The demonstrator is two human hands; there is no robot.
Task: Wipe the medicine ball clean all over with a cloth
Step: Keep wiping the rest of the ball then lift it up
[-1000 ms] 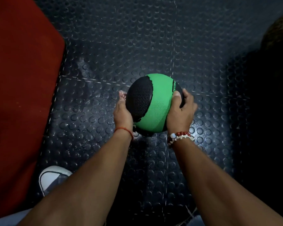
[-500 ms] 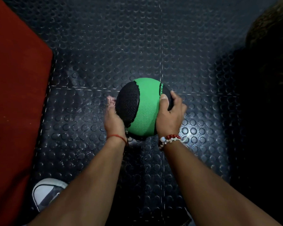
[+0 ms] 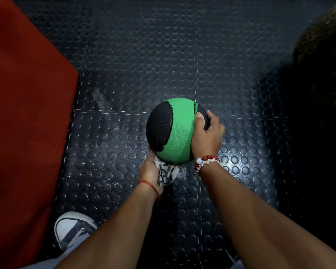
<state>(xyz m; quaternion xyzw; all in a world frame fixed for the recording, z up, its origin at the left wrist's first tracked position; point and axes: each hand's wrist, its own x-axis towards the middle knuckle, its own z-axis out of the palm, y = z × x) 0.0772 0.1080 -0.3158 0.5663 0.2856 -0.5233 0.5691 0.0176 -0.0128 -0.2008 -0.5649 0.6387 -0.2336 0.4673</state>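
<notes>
The right hand [image 3: 207, 137] grasps the right side of the green-and-black medicine ball [image 3: 180, 140], near the middle of the studded floor [image 3: 124, 65]. The left hand [image 3: 149, 170] clutches a patterned cloth [image 3: 168, 171] against the ball's near underside

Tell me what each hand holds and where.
Right hand grips the medicine ball on its right side. Left hand holds the bunched cloth against the ball's lower near side.

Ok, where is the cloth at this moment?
In the head view the cloth is bunched in the left hand, under the near, lower side of the medicine ball, which the right hand holds from its right side.
</notes>
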